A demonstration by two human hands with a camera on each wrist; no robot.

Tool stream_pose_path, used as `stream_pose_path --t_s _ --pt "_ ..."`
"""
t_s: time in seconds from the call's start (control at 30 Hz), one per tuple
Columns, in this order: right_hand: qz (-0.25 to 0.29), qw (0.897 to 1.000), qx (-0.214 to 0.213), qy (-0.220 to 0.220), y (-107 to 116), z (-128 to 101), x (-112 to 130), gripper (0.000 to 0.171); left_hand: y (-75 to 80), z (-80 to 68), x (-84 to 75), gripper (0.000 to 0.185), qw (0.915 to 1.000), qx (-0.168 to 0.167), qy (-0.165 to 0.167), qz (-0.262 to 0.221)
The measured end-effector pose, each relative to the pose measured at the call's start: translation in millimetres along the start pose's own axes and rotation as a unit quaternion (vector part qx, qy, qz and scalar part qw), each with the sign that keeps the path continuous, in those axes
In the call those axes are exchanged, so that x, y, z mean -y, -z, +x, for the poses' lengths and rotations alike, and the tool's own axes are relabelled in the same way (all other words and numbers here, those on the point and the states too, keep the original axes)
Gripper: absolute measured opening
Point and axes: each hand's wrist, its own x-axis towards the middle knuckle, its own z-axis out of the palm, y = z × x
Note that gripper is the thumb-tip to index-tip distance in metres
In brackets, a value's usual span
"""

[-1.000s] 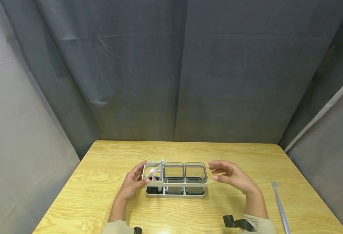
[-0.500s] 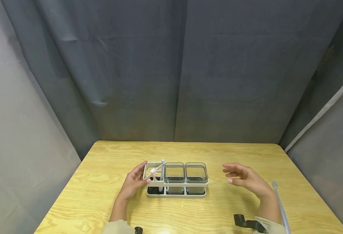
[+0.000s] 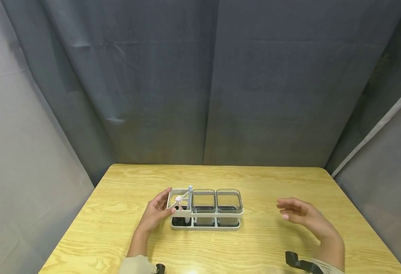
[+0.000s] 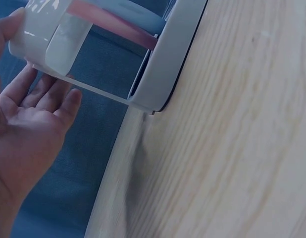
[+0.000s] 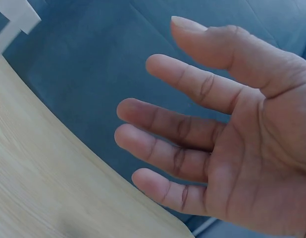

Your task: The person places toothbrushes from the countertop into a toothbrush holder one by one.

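A white toothbrush holder (image 3: pixel 217 215) with a dark base stands upright near the middle of the table. Its left end is gripped by my left hand (image 3: pixel 152 215), thumb in front and fingers behind. Inside the left compartment lean a pink toothbrush (image 4: pixel 116 25) and a blue toothbrush (image 3: pixel 190 198). Two clear cups (image 3: pixel 204 221) fill the middle and right compartments. My right hand (image 3: pixel 304 217) is well to the right of the holder, fingers loosely bent and palm bare in the right wrist view. It hides nearly all of the grey toothbrush lying on the table.
The wooden table (image 3: pixel 94 236) has rounded far corners. Behind it hangs a dark grey curtain (image 3: pixel 159 95), and paler cloth (image 3: pixel 22 152) closes in the left side, with more on the right. A black wrist strap mount (image 3: pixel 298 262) sits on the right sleeve.
My right hand has moved right, away from the holder, and now covers the grey toothbrush on the table. The left hand keeps its grip on the holder, which stays in place.
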Motion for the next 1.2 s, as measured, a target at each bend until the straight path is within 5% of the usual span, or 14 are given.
stream_pose_path --t_s 0.1,0.33,1.07,1.2 --pt "-0.005 0.999 -0.017 -0.026 6 -6 -4 0.049 -0.3 0.2 -1.4 0.070 1.0000 0.001 -0.001 -0.005" --pt "-0.013 1.000 -0.022 -0.012 17 -21 -15 0.045 -0.8 -0.2 -0.8 0.072 1.0000 0.001 0.001 0.000" --pt "0.039 0.985 -0.065 -0.158 53 -62 -36 0.054 1.7 -2.0 -0.8 0.073 0.9997 0.002 0.006 -0.023" --pt "0.004 0.982 -0.082 -0.171 55 -69 -39 0.062 0.7 -0.9 -0.8 0.073 0.9998 0.004 0.006 -0.016"
